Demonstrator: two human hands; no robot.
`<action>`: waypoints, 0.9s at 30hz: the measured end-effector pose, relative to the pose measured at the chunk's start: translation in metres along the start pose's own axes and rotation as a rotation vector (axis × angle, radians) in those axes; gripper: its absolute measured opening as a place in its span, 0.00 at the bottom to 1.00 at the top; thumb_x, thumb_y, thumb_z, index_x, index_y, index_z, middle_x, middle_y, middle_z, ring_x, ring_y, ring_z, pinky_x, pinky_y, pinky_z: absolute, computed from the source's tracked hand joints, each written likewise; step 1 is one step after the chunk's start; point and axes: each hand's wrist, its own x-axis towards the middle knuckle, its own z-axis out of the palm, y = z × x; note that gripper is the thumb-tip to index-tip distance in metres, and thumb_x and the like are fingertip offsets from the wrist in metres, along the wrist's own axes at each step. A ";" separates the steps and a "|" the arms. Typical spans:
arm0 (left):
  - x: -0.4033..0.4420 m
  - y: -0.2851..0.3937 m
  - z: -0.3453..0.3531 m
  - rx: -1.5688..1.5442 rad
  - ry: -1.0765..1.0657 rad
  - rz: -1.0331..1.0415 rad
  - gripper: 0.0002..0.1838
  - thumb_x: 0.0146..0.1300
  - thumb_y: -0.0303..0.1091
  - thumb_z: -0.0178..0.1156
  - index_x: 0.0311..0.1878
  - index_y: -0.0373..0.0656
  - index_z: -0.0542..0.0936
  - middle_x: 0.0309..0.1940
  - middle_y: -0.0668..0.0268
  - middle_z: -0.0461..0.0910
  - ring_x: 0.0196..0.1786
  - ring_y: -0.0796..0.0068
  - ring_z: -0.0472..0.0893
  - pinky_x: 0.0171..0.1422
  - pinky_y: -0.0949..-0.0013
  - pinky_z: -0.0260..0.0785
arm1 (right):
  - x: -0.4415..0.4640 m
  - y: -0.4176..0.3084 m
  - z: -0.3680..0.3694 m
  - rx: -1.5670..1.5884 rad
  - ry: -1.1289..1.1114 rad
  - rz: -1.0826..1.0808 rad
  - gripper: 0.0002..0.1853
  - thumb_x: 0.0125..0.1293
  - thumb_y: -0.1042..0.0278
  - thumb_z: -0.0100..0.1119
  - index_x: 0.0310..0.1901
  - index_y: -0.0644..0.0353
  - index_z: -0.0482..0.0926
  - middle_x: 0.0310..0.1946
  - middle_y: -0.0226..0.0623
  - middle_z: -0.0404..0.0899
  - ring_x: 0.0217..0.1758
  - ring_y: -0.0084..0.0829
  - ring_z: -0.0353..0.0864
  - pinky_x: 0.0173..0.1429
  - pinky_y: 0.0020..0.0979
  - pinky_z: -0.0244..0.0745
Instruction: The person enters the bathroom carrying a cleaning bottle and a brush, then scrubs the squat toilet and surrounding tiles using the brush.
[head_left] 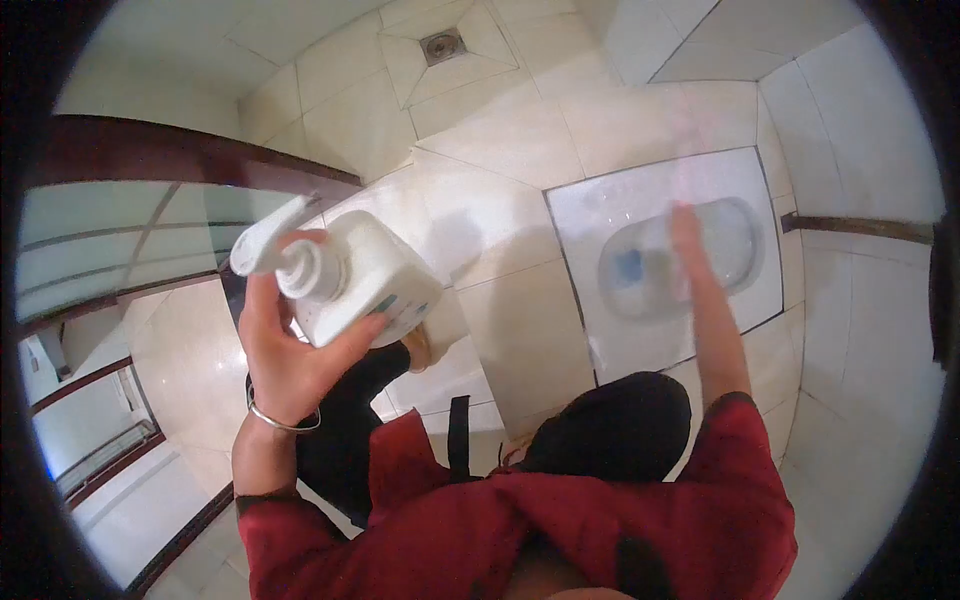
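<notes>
My left hand (290,350) is wrapped round a white pump bottle (365,275), held tilted above the floor on the left. The bottle's pump head and spout (270,240) point up and to the left, and a printed label shows on its lower side. Over the squat toilet (640,345) my right hand (687,235) is smeared by motion. A faint pinkish streak (690,150) runs past that hand; what it is cannot be made out. In the toilet's basin, left of the hand, is a blurred blue patch (628,266).
A floor drain (443,45) lies in the beige tiles at the top. Along the left runs a dark red door frame (180,150) with glass panels. A dark bar (860,228) sticks out at the right wall. My bent knees (610,425) are below.
</notes>
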 end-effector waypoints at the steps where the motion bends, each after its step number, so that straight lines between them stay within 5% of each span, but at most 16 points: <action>1: 0.004 0.000 0.006 0.009 -0.018 -0.008 0.34 0.39 0.32 0.71 0.52 0.39 0.66 0.44 0.62 0.72 0.47 0.71 0.74 0.52 0.69 0.66 | -0.001 -0.035 0.034 -0.142 0.039 -0.200 0.18 0.65 0.61 0.36 0.35 0.66 0.74 0.31 0.53 0.75 0.36 0.45 0.76 0.41 0.45 0.69; 2: 0.006 -0.001 0.010 0.018 -0.035 -0.016 0.34 0.39 0.32 0.71 0.51 0.39 0.66 0.44 0.62 0.72 0.46 0.71 0.74 0.51 0.69 0.67 | -0.015 -0.079 0.055 -0.028 -0.198 -0.143 0.15 0.63 0.62 0.39 0.40 0.65 0.72 0.39 0.53 0.74 0.44 0.44 0.75 0.49 0.44 0.67; 3: 0.006 -0.004 0.015 0.019 -0.039 -0.018 0.34 0.39 0.32 0.71 0.51 0.39 0.66 0.44 0.62 0.72 0.46 0.71 0.74 0.51 0.69 0.67 | -0.038 -0.097 0.099 0.086 0.199 -0.626 0.15 0.62 0.63 0.41 0.42 0.64 0.71 0.40 0.53 0.74 0.44 0.44 0.75 0.49 0.42 0.67; 4: 0.005 -0.008 0.020 0.013 -0.039 -0.007 0.34 0.39 0.32 0.71 0.51 0.39 0.66 0.43 0.62 0.73 0.46 0.71 0.75 0.51 0.69 0.67 | -0.041 -0.190 0.054 0.126 -0.606 -0.125 0.15 0.62 0.63 0.40 0.42 0.65 0.72 0.40 0.54 0.74 0.44 0.46 0.75 0.49 0.43 0.68; 5: 0.003 -0.009 0.025 0.007 -0.039 0.004 0.33 0.40 0.33 0.71 0.51 0.39 0.67 0.43 0.62 0.73 0.45 0.71 0.75 0.51 0.70 0.67 | -0.077 -0.199 0.057 0.049 -0.519 -0.488 0.17 0.64 0.60 0.37 0.41 0.65 0.72 0.37 0.54 0.75 0.43 0.47 0.75 0.46 0.45 0.69; 6: 0.002 -0.007 0.026 -0.046 -0.038 -0.036 0.33 0.40 0.32 0.70 0.51 0.38 0.67 0.43 0.62 0.73 0.46 0.72 0.75 0.52 0.70 0.66 | -0.083 -0.199 0.042 0.051 -0.521 -0.486 0.17 0.64 0.60 0.37 0.41 0.65 0.72 0.37 0.54 0.75 0.43 0.47 0.75 0.46 0.45 0.69; 8: -0.003 -0.002 0.024 -0.043 0.006 -0.055 0.33 0.40 0.32 0.70 0.51 0.38 0.67 0.43 0.62 0.73 0.46 0.72 0.74 0.52 0.70 0.66 | -0.084 -0.197 -0.009 0.006 -0.689 -0.239 0.15 0.64 0.62 0.37 0.38 0.63 0.72 0.35 0.52 0.75 0.40 0.48 0.76 0.43 0.45 0.70; 11: -0.008 0.012 0.019 -0.004 0.068 -0.067 0.33 0.39 0.30 0.70 0.51 0.38 0.67 0.43 0.62 0.73 0.46 0.72 0.73 0.53 0.70 0.65 | -0.059 -0.148 -0.046 -0.118 -0.607 0.062 0.14 0.64 0.63 0.37 0.37 0.63 0.71 0.32 0.50 0.76 0.37 0.48 0.76 0.41 0.44 0.70; 13: -0.007 0.021 0.018 0.106 0.057 0.000 0.34 0.41 0.29 0.69 0.53 0.38 0.65 0.45 0.62 0.72 0.49 0.70 0.72 0.55 0.67 0.63 | -0.070 -0.152 -0.073 0.527 -0.459 0.457 0.16 0.65 0.60 0.36 0.39 0.65 0.70 0.32 0.49 0.76 0.36 0.48 0.77 0.40 0.44 0.70; 15: -0.012 0.024 0.021 0.083 0.067 0.022 0.34 0.41 0.30 0.69 0.53 0.38 0.65 0.45 0.62 0.72 0.49 0.71 0.72 0.55 0.68 0.63 | -0.123 -0.160 -0.020 0.031 -0.623 -0.205 0.19 0.66 0.56 0.34 0.39 0.65 0.69 0.31 0.49 0.76 0.36 0.47 0.77 0.38 0.43 0.70; 18: -0.020 0.031 0.023 -0.053 0.037 -0.037 0.34 0.41 0.30 0.69 0.53 0.38 0.65 0.45 0.61 0.72 0.49 0.71 0.72 0.55 0.68 0.63 | -0.141 -0.129 -0.011 0.086 -0.606 -0.220 0.19 0.67 0.56 0.34 0.37 0.65 0.69 0.30 0.50 0.75 0.36 0.48 0.76 0.38 0.44 0.70; 20: -0.023 0.037 0.026 -0.059 0.083 -0.004 0.33 0.39 0.29 0.70 0.51 0.38 0.67 0.42 0.64 0.73 0.46 0.73 0.74 0.52 0.70 0.65 | -0.082 -0.122 -0.087 0.313 -0.702 0.299 0.18 0.66 0.57 0.33 0.37 0.64 0.69 0.34 0.53 0.74 0.40 0.49 0.75 0.42 0.45 0.68; 23: -0.029 0.036 0.026 -0.032 0.077 0.007 0.33 0.39 0.30 0.70 0.51 0.38 0.67 0.42 0.64 0.73 0.46 0.73 0.74 0.52 0.71 0.66 | -0.117 -0.123 -0.056 -0.010 -0.560 -0.022 0.19 0.66 0.57 0.32 0.37 0.65 0.69 0.40 0.54 0.73 0.43 0.49 0.74 0.45 0.47 0.67; 24: -0.033 0.034 0.027 -0.032 0.074 0.003 0.33 0.39 0.30 0.70 0.51 0.38 0.67 0.42 0.64 0.73 0.46 0.73 0.74 0.52 0.71 0.66 | -0.142 -0.144 -0.050 -0.096 -0.720 -0.203 0.20 0.66 0.56 0.31 0.37 0.64 0.69 0.43 0.54 0.72 0.46 0.49 0.73 0.46 0.47 0.67; 27: -0.041 0.030 0.034 -0.047 0.054 0.003 0.33 0.39 0.31 0.71 0.51 0.39 0.68 0.43 0.63 0.73 0.46 0.73 0.74 0.51 0.70 0.66 | -0.157 -0.145 -0.038 -0.024 -0.800 -0.024 0.19 0.66 0.57 0.31 0.38 0.64 0.69 0.43 0.55 0.72 0.47 0.49 0.72 0.47 0.47 0.66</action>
